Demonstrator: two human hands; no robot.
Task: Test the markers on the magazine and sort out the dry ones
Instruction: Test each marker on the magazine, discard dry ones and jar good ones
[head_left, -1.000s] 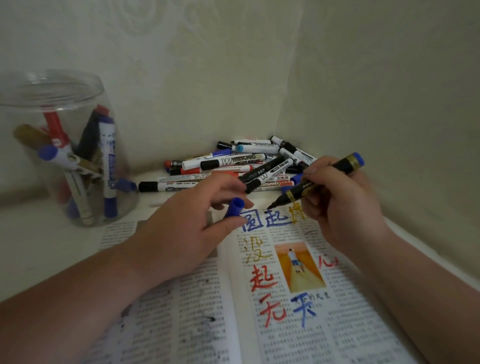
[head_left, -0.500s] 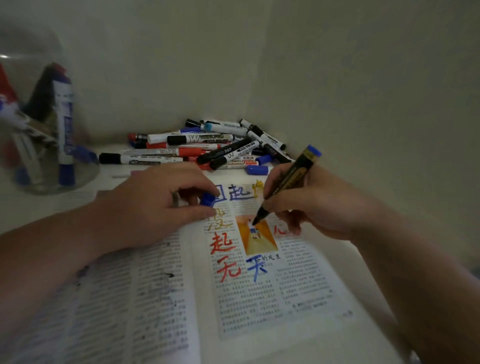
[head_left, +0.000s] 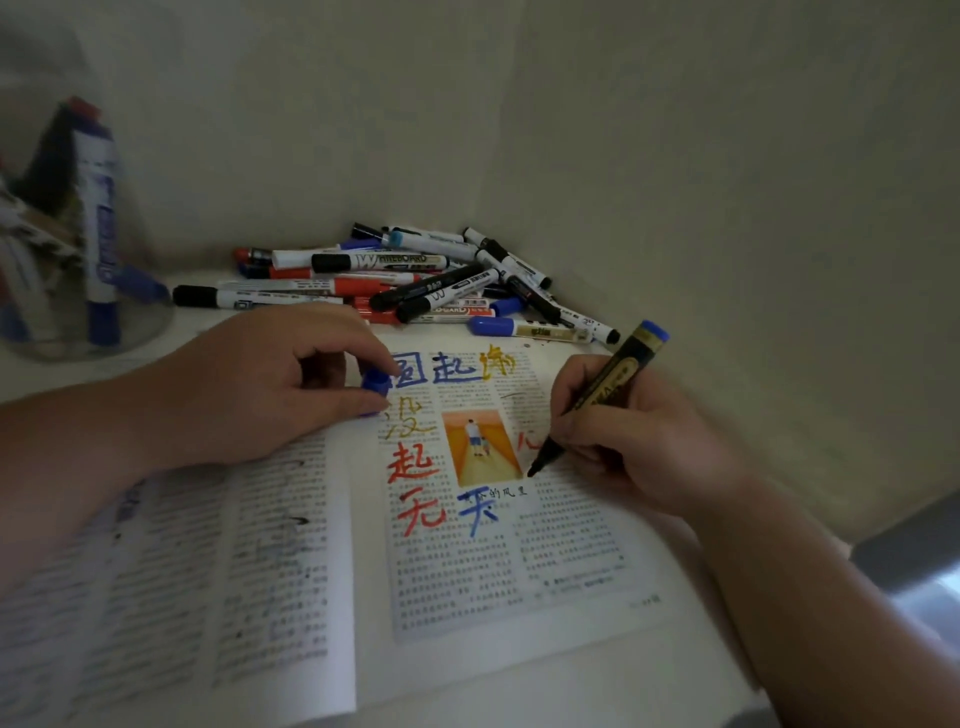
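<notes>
Right hand (head_left: 639, 447) holds marker (head_left: 613, 384) to magazine (head_left: 467, 571) (pile (head_left: 395, 283): "WHITEBOARD").

Left hand (head_left: 249, 384): bare, rounded knuckles; back from the fingers, wrist and left forearm (head_left: 62, 467) bare to frame edge. Right hand (head_left: 639, 441): bare too, right forearm (head_left: 831, 597) likewise; edges blurred.

My one head camera looks forward and down, close over my hands and the open printed magazine (head_left: 467, 571) in a wall corner.
</notes>
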